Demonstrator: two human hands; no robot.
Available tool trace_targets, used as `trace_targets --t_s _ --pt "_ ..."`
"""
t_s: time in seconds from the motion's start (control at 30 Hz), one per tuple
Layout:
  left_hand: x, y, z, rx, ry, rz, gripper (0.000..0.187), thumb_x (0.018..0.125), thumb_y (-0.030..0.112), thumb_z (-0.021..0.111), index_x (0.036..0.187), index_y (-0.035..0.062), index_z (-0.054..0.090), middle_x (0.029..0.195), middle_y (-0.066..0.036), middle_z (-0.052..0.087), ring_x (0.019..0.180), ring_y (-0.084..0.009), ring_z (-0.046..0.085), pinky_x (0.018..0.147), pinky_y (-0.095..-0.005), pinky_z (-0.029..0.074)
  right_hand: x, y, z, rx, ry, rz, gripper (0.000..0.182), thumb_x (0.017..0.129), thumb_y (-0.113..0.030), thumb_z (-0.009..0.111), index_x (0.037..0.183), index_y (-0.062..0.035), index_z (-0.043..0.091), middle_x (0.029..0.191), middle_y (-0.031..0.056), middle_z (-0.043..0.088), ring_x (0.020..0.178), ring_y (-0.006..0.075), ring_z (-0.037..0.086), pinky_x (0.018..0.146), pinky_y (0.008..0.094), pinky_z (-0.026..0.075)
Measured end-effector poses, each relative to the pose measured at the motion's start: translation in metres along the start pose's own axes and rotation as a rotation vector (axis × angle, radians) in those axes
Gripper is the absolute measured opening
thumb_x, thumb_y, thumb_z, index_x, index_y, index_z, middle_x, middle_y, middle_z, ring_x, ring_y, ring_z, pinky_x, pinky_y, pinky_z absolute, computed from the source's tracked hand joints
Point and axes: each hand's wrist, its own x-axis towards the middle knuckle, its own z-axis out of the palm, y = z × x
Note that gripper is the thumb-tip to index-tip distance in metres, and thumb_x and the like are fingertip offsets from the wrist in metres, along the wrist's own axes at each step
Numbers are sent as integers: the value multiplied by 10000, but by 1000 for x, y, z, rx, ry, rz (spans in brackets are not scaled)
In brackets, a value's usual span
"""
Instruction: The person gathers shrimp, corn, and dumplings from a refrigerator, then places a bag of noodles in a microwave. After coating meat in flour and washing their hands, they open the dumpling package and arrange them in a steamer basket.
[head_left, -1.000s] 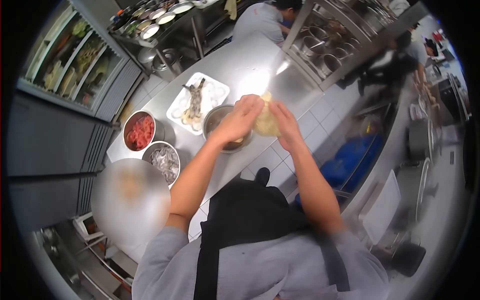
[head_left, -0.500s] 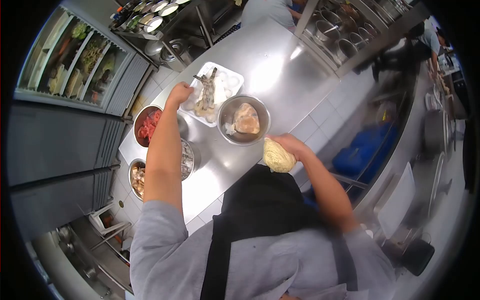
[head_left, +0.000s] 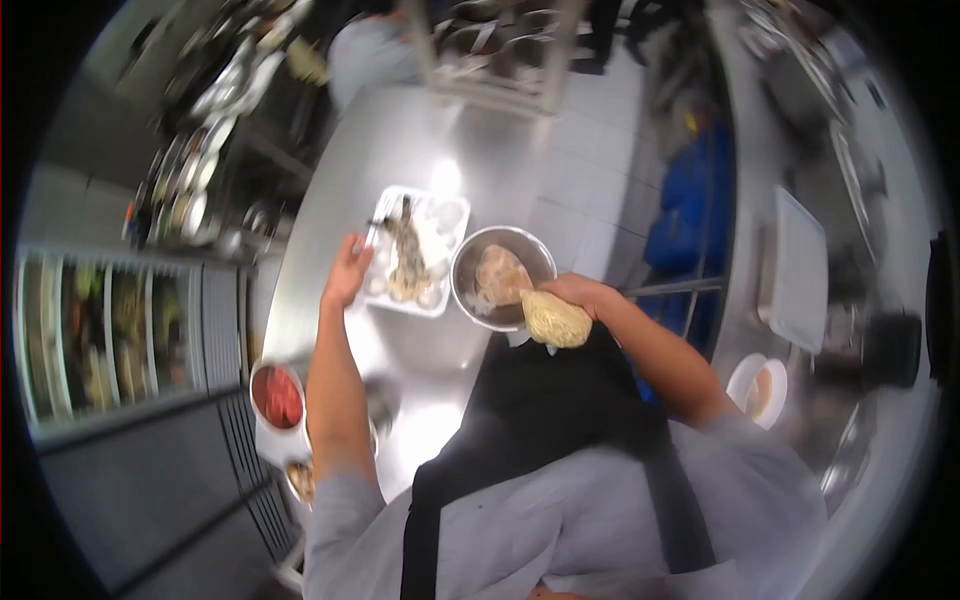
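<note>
My left hand (head_left: 347,270) is at the left edge of a white tray (head_left: 378,297), its fingers closed at the rim. Grey shrimp (head_left: 408,255) lie in the tray among white round pieces that look like eggs. To the right of the tray stands a metal bowl (head_left: 462,300) with a pale orange-brown lump (head_left: 500,272) and some whitish bits inside. A bundle of yellow noodles (head_left: 557,322) is gripped from above by my right hand (head_left: 588,292). In this view the bundle overlaps the bowl's right rim, in front of my black apron.
The steel table (head_left: 385,130) runs away from me. By my left forearm are a bowl of red strips (head_left: 278,397) and another bowl (head_left: 300,480), partly hidden. A person (head_left: 372,60) stands at the far end. A glass-front fridge (head_left: 100,340) is left, a counter right.
My view has turned, so the table now runs more straight ahead. The noodles are nearer the metal bowl and overlap its rim. My left hand stays at the tray's left edge.
</note>
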Motion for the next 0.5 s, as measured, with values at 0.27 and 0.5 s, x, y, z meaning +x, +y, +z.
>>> trace_targets --t_s 0.27,0.5 --pt "131 196 324 -166 -330 137 83 987 120 526 1010 117 446 692 57 457 617 -31 391 504 -218 314 -117 -48 -292 569 412 -237 266 902 -160 606 968 94 644 856 142 683 707 221 698 587 374 580" --pt "292 335 600 -313 -406 49 100 984 104 525 985 132 429 717 15 544 617 -45 442 503 -230 328 -131 -120 -518 1075 409 -472 231 972 -200 512 1046 -7 615 865 116 679 711 242 688 639 401 594"
